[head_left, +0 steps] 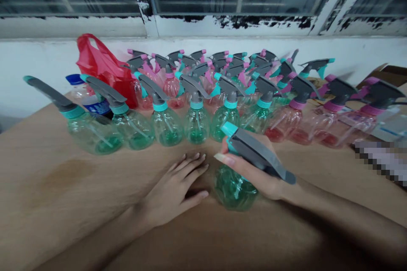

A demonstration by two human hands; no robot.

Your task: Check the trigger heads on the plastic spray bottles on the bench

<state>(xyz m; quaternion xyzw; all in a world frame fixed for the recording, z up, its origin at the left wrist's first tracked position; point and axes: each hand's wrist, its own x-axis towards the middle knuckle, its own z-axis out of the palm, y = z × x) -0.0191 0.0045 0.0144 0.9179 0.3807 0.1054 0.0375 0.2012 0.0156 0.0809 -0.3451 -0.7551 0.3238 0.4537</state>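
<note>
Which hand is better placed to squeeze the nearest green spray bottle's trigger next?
Probably the right hand: it holds the green spray bottle near the top. The left hand lies palm-down, apart from it.

The fingers of the right hand [265, 183] partly hide the green spray bottle's [235, 192] neck. Beyond them, the front row [197, 123] partly masks rear spray bottles [171, 87]; to their far right, a pixelated object [381, 161] is unidentifiable.

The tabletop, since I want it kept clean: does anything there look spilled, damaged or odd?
Yes: a brownish patch on the tabletop, left of the left hand, darker than the surface around it. Possibly a stain; whether wet, I cannot tell.
</note>
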